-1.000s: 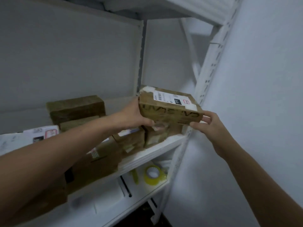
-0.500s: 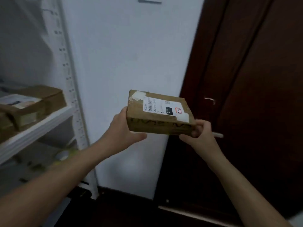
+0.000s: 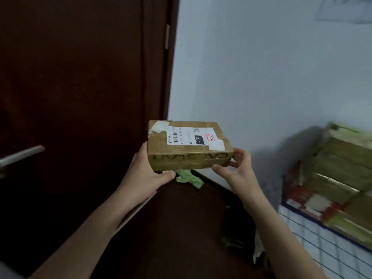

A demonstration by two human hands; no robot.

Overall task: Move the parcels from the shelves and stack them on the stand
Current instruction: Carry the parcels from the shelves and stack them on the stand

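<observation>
One label-up parcel (image 3: 189, 146), long axis crosswise — left hand (image 3: 145, 178) and right hand (image 3: 239, 174) fingers clamped on it

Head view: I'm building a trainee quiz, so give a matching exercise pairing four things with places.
Things: 1 labelled brown cardboard parcel; 2 silver door handle; 3 crumpled green wrap; 4 stacked brown parcels.
Places: A on the dark brown door; B at the right edge; C between left hand and right hand; D just below the parcel.
Pairs: 1-C, 2-A, 3-D, 4-B.
</observation>
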